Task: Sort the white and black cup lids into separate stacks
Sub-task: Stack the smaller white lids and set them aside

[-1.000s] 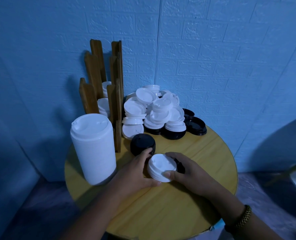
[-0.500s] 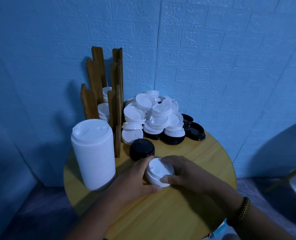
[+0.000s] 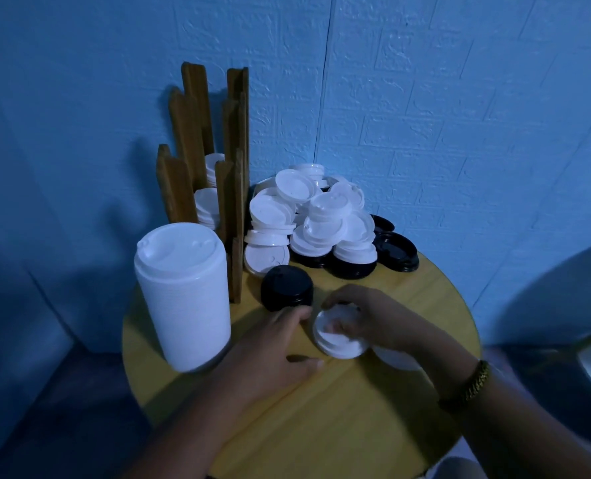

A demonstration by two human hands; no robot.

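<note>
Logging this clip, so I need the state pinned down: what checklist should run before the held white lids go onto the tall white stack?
1. Right hand grips the small white lids: ok.
2. No black lid hidden under them: cannot tell.
3. Tall white stack upright, top free: ok.
4. Left hand open, holding nothing: ok.
5. Path to that stack clear: not ok, the left hand lies between.

Plastic lids (image 3: 325,216), wood tbl (image 3: 339,420), matt.
</note>
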